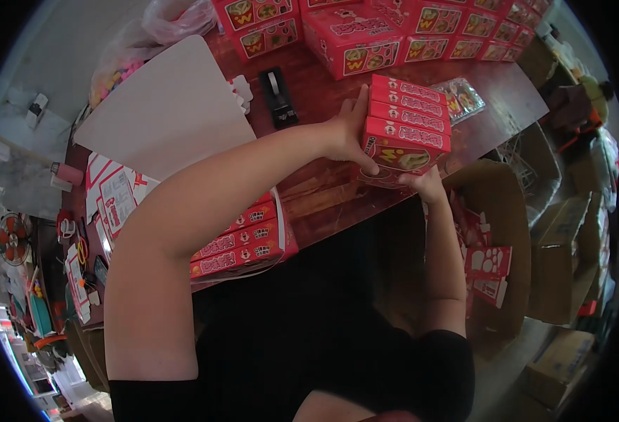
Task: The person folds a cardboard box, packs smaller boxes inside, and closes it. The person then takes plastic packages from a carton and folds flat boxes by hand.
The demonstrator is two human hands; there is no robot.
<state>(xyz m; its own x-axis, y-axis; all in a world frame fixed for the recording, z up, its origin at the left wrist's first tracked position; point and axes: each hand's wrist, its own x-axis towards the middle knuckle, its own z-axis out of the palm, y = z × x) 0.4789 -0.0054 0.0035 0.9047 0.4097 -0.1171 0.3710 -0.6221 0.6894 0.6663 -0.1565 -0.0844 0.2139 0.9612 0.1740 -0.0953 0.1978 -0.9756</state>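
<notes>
Both hands hold a block of several red printed boxes (408, 151), side by side, over the right part of the table. My left hand (349, 137) grips its left side, with the thumb across the near corner. At the lower near edge, my right hand (425, 184) clasps the block; its other fingers are hidden beneath or behind it. Just beyond the block lies a shiny printed packet (462, 98). A black tape dispenser (278, 97) stands to the left of my left hand. More red boxes (242, 243) lie under my left forearm, partly covered.
Stacked red cartons (355, 39) line the table's far side. A large white sheet (168, 112) and flat printed cardboard (116, 200) lie at left. An open cardboard box (513, 211) with red printed pieces stands below the table's right edge, beside further cartons (563, 228).
</notes>
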